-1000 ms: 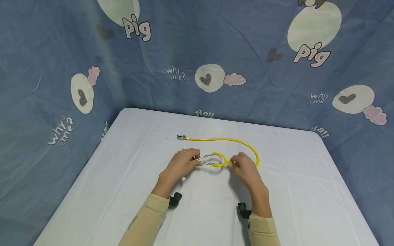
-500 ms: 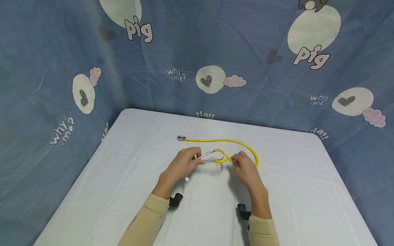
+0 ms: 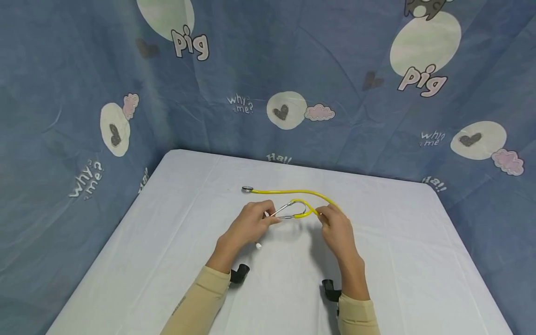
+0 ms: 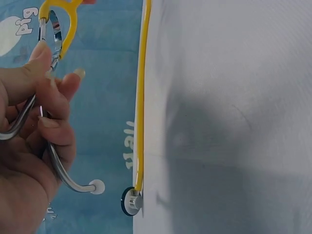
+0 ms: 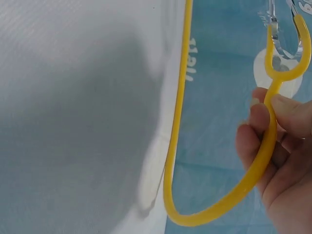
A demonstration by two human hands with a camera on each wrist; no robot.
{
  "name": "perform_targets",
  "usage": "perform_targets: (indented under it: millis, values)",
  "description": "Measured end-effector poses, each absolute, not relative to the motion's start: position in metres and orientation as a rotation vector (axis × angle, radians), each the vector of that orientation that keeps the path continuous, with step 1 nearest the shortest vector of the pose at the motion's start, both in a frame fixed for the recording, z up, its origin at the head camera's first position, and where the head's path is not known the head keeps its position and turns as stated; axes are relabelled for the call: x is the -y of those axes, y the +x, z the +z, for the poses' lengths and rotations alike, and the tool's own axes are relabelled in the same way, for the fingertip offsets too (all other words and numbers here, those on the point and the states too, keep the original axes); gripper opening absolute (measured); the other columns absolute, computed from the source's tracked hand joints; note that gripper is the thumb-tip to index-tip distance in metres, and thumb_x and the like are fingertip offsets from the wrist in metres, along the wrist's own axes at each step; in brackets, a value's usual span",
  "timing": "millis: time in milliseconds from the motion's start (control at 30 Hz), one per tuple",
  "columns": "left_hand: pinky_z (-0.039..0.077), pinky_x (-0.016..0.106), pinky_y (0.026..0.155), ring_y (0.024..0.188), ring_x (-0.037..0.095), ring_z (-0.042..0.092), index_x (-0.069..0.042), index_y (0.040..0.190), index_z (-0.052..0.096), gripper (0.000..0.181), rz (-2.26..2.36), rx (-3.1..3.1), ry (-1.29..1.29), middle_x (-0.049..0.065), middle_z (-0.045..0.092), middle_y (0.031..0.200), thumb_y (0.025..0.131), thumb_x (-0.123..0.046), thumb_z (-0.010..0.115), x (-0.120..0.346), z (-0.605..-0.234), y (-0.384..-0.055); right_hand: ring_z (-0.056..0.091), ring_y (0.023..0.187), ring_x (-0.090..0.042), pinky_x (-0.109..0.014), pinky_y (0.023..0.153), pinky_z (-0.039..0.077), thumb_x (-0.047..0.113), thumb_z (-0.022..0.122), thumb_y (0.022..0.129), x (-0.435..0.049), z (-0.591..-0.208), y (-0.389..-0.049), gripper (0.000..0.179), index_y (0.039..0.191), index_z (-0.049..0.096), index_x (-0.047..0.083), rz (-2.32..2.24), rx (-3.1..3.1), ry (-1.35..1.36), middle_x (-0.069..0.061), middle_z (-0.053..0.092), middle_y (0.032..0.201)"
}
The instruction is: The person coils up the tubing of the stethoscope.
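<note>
Both hands hold a yellow stethoscope (image 3: 313,211) between them, raised off the surface (image 3: 289,293). The left hand (image 3: 250,223) has its fingers curled round the metal ear tubes (image 3: 286,206), with the thumb closing against them; one white eartip (image 4: 97,186) sticks out past the curled fingers. The right hand (image 3: 337,233) pinches the yellow tubing (image 5: 263,155) just below its fork, thumb on one side and bent fingers on the other. The fork and the spring between the ear tubes sit in the gap between the hands.

From the right hand, the tubing bends round in a loop and runs back, beyond both hands, toward the left. It ends in a metal chestpiece (image 3: 247,189) that rests on the surface just beyond the left hand. Behind each hand, a black fitting (image 3: 240,274) projects inward by the cuff of a tan sleeve (image 3: 200,298). Farther beyond the hands hangs a blue printed cloth (image 3: 234,56).
</note>
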State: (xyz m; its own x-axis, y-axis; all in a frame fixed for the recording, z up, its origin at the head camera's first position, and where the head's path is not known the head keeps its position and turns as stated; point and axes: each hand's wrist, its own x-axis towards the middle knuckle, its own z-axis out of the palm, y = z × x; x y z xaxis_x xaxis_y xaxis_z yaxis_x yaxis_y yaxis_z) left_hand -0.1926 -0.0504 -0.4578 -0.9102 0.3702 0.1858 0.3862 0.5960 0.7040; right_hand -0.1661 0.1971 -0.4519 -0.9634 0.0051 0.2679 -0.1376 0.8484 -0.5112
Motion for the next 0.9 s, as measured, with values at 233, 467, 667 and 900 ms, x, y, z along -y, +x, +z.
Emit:
perform_targets:
  millis: [233, 467, 667, 900]
  values:
    - [0.039, 0.023, 0.055, 0.056, 0.006, 0.046, -0.024, 0.082, 0.057, 0.021, -1.220, 2.787, -0.712, -0.009, 0.060, 0.071, 0.090, -0.035, 0.073, 0.0510, -0.4602, -0.1916, 0.059, 0.076, -0.020, -0.034, 0.066, 0.046, 0.006, 0.066, 0.092, -0.1969, -0.4566, -0.1658, 0.016, 0.106, 0.073, 0.010, 0.771, 2.746, 0.068, -0.004, 0.068, 0.091]
    - [0.039, 0.022, 0.054, 0.055, 0.006, 0.045, -0.023, 0.084, 0.056, 0.021, -1.248, 2.761, -0.749, -0.010, 0.058, 0.069, 0.090, -0.033, 0.073, 0.0521, -0.4620, -0.1912, 0.052, 0.061, -0.017, -0.029, 0.058, 0.040, 0.014, 0.071, 0.089, -0.2016, -0.4571, -0.1654, 0.005, 0.092, 0.069, 0.010, 0.837, 2.648, -0.004, -0.003, 0.067, 0.077]
    - [0.039, 0.022, 0.053, 0.055, 0.007, 0.046, -0.023, 0.084, 0.055, 0.021, -1.277, 2.749, -0.736, -0.008, 0.056, 0.068, 0.091, -0.032, 0.072, 0.0529, -0.4592, -0.1920, 0.053, 0.058, -0.015, -0.029, 0.055, 0.040, 0.024, 0.072, 0.090, -0.2043, -0.4565, -0.1650, 0.013, 0.085, 0.073, 0.011, 0.815, 2.639, -0.053, -0.003, 0.069, 0.073]
    - [0.040, 0.022, 0.054, 0.056, 0.007, 0.047, -0.022, 0.083, 0.055, 0.021, -1.286, 2.729, -0.747, -0.008, 0.056, 0.068, 0.091, -0.031, 0.073, 0.0524, -0.4564, -0.1929, 0.052, 0.056, -0.017, -0.030, 0.053, 0.038, 0.029, 0.072, 0.089, -0.2047, -0.4553, -0.1646, 0.019, 0.082, 0.077, 0.012, 0.797, 2.670, -0.085, -0.002, 0.070, 0.071]
